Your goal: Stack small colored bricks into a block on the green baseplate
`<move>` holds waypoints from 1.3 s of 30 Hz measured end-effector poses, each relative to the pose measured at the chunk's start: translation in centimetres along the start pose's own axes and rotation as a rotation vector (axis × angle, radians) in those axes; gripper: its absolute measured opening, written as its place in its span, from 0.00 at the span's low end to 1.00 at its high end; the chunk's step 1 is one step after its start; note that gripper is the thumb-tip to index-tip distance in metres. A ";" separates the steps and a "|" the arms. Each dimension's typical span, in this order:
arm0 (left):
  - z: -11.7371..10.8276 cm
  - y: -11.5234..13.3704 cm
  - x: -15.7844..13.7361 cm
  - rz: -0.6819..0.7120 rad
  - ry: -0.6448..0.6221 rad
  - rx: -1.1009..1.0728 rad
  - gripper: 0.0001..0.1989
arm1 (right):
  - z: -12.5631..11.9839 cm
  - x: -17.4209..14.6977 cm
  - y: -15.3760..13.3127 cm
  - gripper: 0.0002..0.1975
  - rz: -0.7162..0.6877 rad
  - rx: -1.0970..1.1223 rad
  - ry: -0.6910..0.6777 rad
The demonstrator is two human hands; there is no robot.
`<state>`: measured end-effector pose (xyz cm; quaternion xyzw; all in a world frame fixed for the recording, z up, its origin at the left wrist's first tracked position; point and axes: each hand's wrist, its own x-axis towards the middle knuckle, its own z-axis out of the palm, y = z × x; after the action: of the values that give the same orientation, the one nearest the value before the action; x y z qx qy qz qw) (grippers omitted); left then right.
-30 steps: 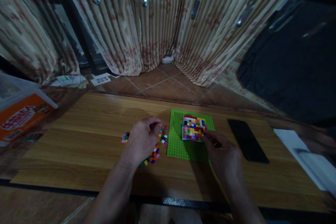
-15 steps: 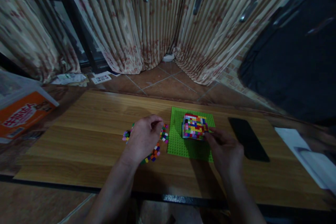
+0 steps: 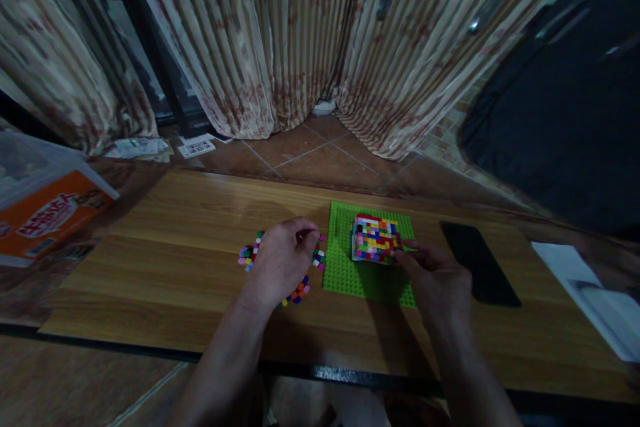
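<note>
the green baseplate (image 3: 350, 273) lies flat on the wooden table (image 3: 150, 260) and serves as the landmark here. on its far half stands the block of small multicoloured bricks (image 3: 376, 238), and the right hand (image 3: 436, 279) rests just right of it, its fingertips (image 3: 400, 252) drawn together against the block's near right corner; whether they pinch a single brick is too dark to tell. the left hand (image 3: 281, 261) sits just left of the baseplate over the scatter of loose bricks (image 3: 295, 293), fingers curled with thumb and forefinger closed at the tips, though any brick between them is hidden. the likely trouble, as i judge it: a sideways push from the right hand could slide the baseplate, since nothing pins it, or pry the block's edge rows loose. the left wrist could sweep loose bricks toward the near table edge, and in this dim light a small brick is easily lost. the dark phone (image 3: 480, 263) lies right of the baseplate, close to the right forearm, and could be nudged. as for containers, a clear bin with an orange carton (image 3: 45, 210) stands far left of the baseplate; what the bin holds beyond that cannot be seen.
</note>
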<state>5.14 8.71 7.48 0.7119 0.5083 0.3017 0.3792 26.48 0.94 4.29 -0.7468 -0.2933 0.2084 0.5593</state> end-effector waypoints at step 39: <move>-0.9 -0.1 0.4 -0.017 0.099 -0.045 0.10 | 7.5 -7.2 0.5 0.11 -0.675 -0.405 -0.379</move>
<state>4.46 9.34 7.92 0.6831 0.5257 0.3447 0.3719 16.44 1.34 1.57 -0.6523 -0.6533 0.0858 0.3748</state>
